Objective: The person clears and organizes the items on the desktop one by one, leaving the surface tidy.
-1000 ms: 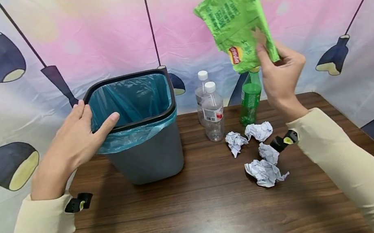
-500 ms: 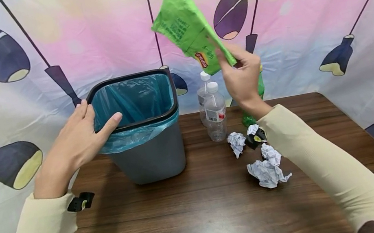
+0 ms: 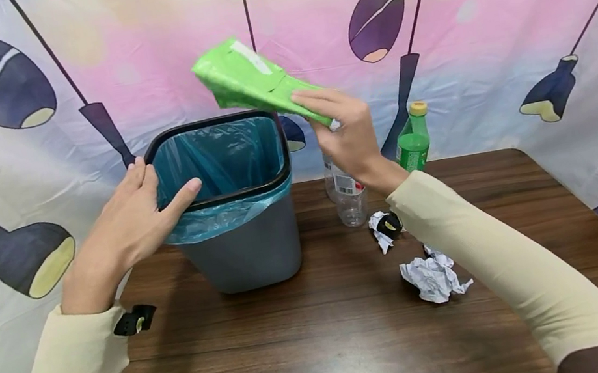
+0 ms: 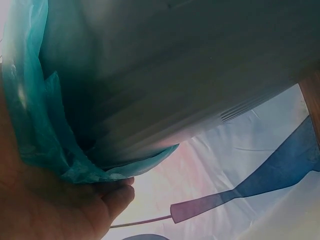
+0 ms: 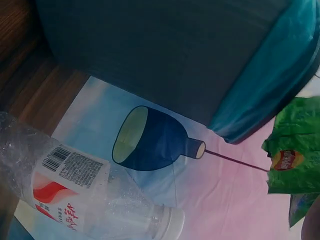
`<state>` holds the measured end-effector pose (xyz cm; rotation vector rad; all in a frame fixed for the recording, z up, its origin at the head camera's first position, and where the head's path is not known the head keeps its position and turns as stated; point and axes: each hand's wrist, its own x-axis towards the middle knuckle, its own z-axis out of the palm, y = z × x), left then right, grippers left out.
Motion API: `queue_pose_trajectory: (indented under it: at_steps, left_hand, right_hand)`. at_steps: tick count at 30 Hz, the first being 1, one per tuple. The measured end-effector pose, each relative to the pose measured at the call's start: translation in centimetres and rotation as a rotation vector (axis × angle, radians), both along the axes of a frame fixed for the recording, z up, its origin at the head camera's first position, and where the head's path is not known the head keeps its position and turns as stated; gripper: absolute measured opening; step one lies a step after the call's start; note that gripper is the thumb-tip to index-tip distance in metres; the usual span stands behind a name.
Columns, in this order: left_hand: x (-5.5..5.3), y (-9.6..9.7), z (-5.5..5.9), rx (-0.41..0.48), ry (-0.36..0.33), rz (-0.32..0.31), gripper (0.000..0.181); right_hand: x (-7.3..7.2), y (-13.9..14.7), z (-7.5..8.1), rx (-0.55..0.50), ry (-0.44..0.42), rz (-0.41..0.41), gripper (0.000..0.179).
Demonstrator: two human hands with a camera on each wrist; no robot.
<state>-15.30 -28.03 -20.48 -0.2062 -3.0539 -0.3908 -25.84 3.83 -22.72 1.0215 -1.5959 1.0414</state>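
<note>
My right hand pinches a green chip bag by its near end, up above the right back of a grey trash bin. Tilted nearly flat, the bag points left, its far end over the bin's back rim. A red and yellow logo on the bag shows in the right wrist view. A blue-green bin liner is folded over the bin's black rim. My left hand rests against the bin's left rim, fingers straight and thumb stretched along the front rim. In the left wrist view, the liner lies against that hand.
Right of the bin stand two clear plastic bottles, the nearer bottle partly behind my right hand. A green bottle with a yellow cap is farther right. Crumpled paper balls lie on the brown wooden table. A patterned cloth hangs behind.
My right hand has moved left and slightly down with the chip bag, from above the green bottle to the bin's back right. The bag has tipped flatter. The left hand stays at the rim.
</note>
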Motion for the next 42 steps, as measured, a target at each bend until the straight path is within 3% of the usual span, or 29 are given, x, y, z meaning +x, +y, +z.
queue_pose_trajectory:
  at_steps: [8,19,30,42]
  left_hand:
    - [-0.1,0.1,0.1,-0.003,-0.011,0.005,0.106]
    - [-0.1,-0.1,0.3,-0.008,-0.036,-0.002,0.111]
    - [-0.2,0.0,0.3,-0.009,-0.034,0.002,0.116]
    - [-0.3,0.1,0.4,-0.014,-0.031,0.011,0.116]
  right_hand:
    - [-0.1,-0.7,-0.1,0.239,0.062,0.003,0.034]
    - [-0.2,-1.2,0.4,0.422,0.071,0.007,0.032]
    - [-0.3,-1.8,1.0,0.547,0.041,0.008,0.042]
    - [-0.2,-1.9,1.3,0.567,0.001,0.006,0.039]
